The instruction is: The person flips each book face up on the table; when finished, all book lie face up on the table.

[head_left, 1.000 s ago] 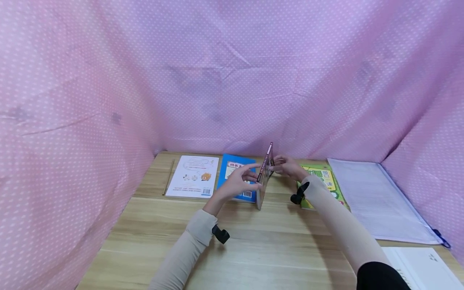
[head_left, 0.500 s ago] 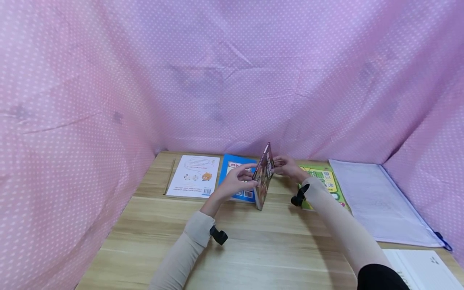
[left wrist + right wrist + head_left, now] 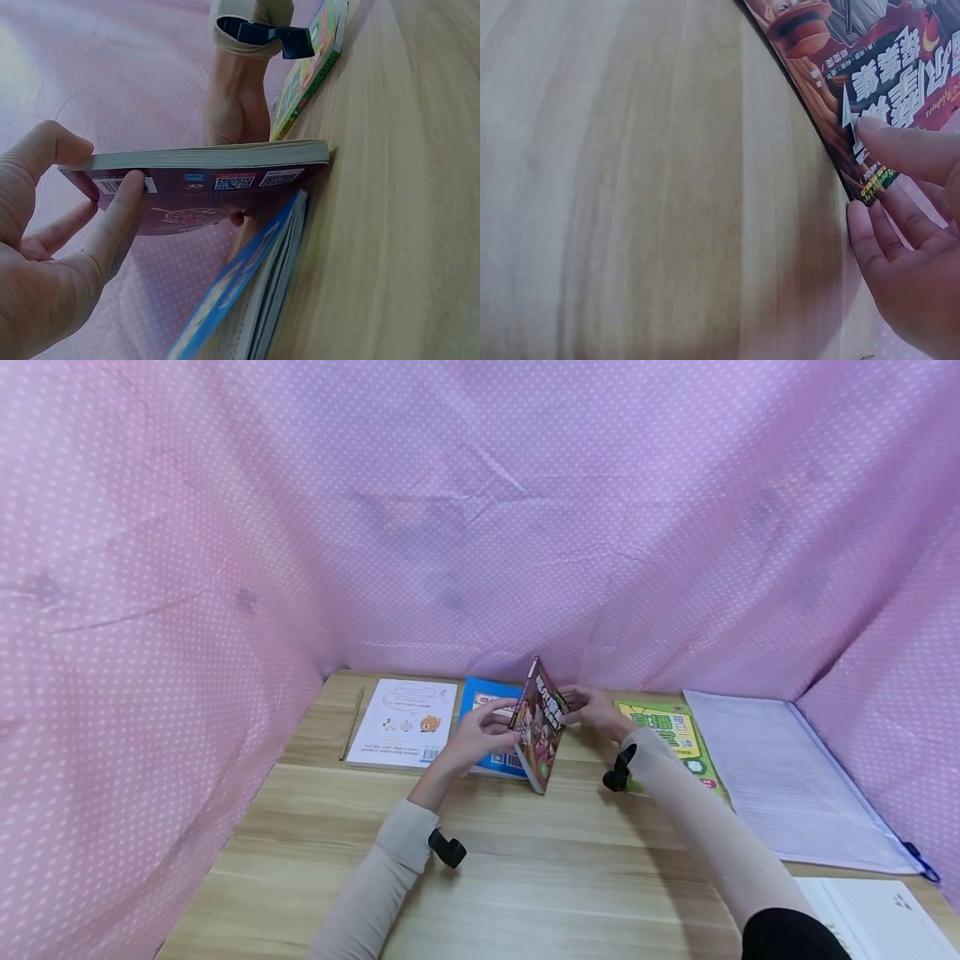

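Note:
A dark maroon book (image 3: 542, 727) with an illustrated cover stands tilted on its edge, leaning left over a blue book (image 3: 487, 695). My left hand (image 3: 480, 735) pinches its upper left part. In the left wrist view, fingertips (image 3: 133, 180) lie against the back cover, near barcodes and QR codes, and another digit is on the page edge. At the far right corner my right hand (image 3: 592, 707) grips the same book. The right wrist view shows its thumb (image 3: 885, 135) on the printed front, with the other fingers around the edge. The blue book is partly hidden.
Left of the blue book lies a white book (image 3: 405, 722) with small cartoon animals. On the right are a green and yellow book (image 3: 675, 731), a pale mesh zip pouch (image 3: 787, 777) and a white book (image 3: 877, 910). Pink dotted cloth (image 3: 480, 527) hangs around the wooden table (image 3: 540, 877).
The maroon book has tipped leftward from nearly upright, bringing its front cover into view. My left hand has shifted slightly left with it; the right has barely moved.

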`<action>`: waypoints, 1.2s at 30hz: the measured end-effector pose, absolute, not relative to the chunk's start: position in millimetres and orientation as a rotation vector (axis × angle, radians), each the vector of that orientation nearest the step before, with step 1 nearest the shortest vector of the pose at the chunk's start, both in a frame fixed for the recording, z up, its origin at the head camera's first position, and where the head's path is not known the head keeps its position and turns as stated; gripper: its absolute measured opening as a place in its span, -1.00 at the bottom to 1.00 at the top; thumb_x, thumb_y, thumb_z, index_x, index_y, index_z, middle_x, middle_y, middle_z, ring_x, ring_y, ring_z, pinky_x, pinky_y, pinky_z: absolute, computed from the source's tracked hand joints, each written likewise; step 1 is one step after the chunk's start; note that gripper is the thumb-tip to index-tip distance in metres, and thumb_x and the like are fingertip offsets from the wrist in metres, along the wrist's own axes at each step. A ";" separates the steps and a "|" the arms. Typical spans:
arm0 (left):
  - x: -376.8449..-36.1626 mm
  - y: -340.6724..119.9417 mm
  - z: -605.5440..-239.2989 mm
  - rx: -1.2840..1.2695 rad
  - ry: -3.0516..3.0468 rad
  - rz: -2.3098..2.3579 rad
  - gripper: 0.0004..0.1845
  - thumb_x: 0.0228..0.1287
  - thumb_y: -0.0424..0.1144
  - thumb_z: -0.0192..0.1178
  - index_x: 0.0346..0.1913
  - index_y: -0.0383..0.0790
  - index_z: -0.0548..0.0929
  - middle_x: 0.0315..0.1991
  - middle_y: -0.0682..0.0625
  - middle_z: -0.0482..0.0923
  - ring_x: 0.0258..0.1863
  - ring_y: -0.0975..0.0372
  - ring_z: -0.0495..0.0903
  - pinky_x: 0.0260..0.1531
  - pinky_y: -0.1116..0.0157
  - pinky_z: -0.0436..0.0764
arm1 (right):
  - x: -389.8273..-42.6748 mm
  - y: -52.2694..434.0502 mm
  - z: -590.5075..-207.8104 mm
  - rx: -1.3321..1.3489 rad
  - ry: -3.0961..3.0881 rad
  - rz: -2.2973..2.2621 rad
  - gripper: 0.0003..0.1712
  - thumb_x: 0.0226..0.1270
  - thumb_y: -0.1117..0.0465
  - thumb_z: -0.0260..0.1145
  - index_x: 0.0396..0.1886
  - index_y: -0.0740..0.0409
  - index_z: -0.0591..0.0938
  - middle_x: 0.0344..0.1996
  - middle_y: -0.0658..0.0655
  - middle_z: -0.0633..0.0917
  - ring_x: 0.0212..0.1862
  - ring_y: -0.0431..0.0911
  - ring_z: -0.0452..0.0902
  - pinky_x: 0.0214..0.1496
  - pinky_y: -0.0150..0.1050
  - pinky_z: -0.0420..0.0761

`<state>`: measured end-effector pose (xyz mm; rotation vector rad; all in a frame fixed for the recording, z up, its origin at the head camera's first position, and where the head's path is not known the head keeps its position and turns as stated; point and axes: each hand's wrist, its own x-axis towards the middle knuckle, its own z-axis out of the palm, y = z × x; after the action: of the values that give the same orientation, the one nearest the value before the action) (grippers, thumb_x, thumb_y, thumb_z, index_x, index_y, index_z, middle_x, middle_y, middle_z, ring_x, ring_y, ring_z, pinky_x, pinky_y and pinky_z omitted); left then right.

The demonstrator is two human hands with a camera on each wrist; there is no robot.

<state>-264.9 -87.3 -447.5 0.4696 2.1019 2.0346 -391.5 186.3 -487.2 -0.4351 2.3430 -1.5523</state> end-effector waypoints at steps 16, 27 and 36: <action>-267.0 -91.0 -454.5 0.450 2.170 1.973 -0.26 0.25 -0.50 0.36 0.48 -0.10 0.40 0.26 -0.25 0.48 0.12 0.07 0.59 0.01 0.28 0.69 | -388.7 190.7 -481.6 -0.427 2.488 -1.388 -0.20 0.16 0.46 0.45 0.43 0.23 0.43 0.24 0.43 0.56 0.25 0.26 0.49 0.26 0.01 0.59; -266.8 -87.1 -463.6 0.380 2.237 1.917 -0.24 0.19 -0.47 0.43 0.45 -0.07 0.44 0.19 -0.22 0.56 0.10 0.06 0.63 0.03 0.21 0.69 | -383.0 204.1 -473.0 -0.467 2.528 -1.321 -0.20 0.20 0.48 0.42 0.46 0.28 0.39 0.30 0.51 0.47 0.28 0.34 0.43 0.29 0.11 0.56; -266.0 -74.8 -471.4 0.336 2.253 1.864 -0.27 0.14 -0.45 0.48 0.39 -0.13 0.47 0.16 -0.21 0.59 0.12 0.03 0.63 0.00 0.21 0.71 | -385.6 220.8 -472.7 -0.461 2.583 -1.237 -0.23 0.18 0.43 0.47 0.42 0.21 0.47 0.25 0.47 0.53 0.24 0.28 0.47 0.21 0.02 0.61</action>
<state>-266.0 -74.8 -471.4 0.3364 2.2531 1.8643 -385.6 220.8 -472.7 -0.4605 2.5834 -1.2366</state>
